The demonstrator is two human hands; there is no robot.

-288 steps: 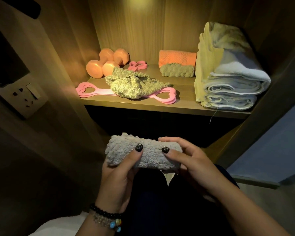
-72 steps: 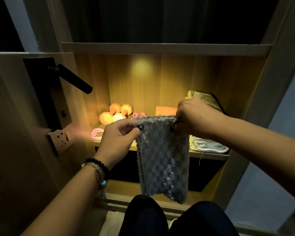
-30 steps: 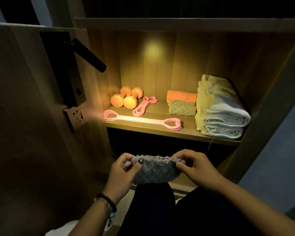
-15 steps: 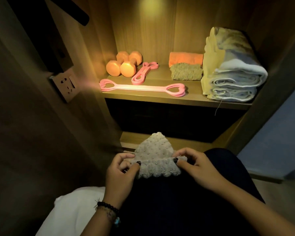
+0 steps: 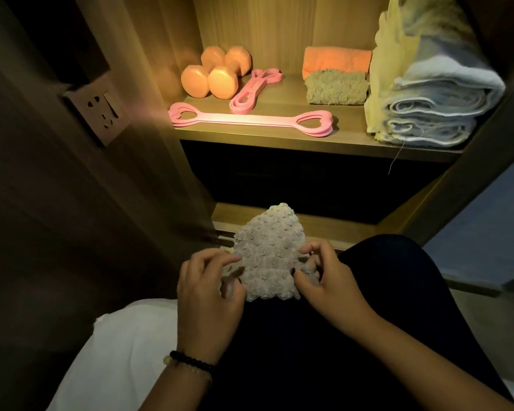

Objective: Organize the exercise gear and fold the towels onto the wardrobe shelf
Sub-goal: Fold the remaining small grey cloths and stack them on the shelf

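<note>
A small bumpy grey towel (image 5: 267, 256) lies on my dark-clad lap, its far corner pointing at the wardrobe. My left hand (image 5: 208, 289) pinches its left edge and my right hand (image 5: 324, 280) pinches its right edge. On the lit wardrobe shelf (image 5: 267, 140) sit two orange dumbbells (image 5: 217, 74), a long pink resistance band with heart-shaped ends (image 5: 250, 120) and a second pink band (image 5: 254, 90). A folded orange towel (image 5: 336, 59) lies behind a folded grey-green one (image 5: 336, 89).
A tall stack of folded white and yellow towels (image 5: 428, 93) fills the shelf's right end. A wall socket (image 5: 100, 109) sits on the panel at left. A lower shelf ledge (image 5: 309, 223) runs just beyond my knees. White bedding (image 5: 116, 351) lies at my lower left.
Since a second ago the towel has come down from in front of me onto my lap and spread flatter. My view has tilted down and closer to the shelf.
</note>
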